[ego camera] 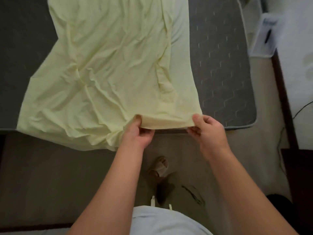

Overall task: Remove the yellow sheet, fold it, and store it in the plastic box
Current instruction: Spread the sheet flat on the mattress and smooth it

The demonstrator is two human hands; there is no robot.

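Viewed from above, at the foot of a dark mattress [223, 73]. Spread loose and creased across it, seemingly already doubled along the right side, with slack spilling over the near edge at left: the sheet [101, 73]. Pinched along its near edge by the left hand [140, 131] and at the near right corner by the right hand [208, 128], thumbs on top, fingers curled beneath. Probably mid-fold. To do this well: keep both pinches firm, draw the edge taut between them, lift clear, then match edge to edge before laying down. Gather the hanging slack first to avoid a lopsided fold. Blurred at upper right, well apart from the hands: what looks like the box [265, 48].
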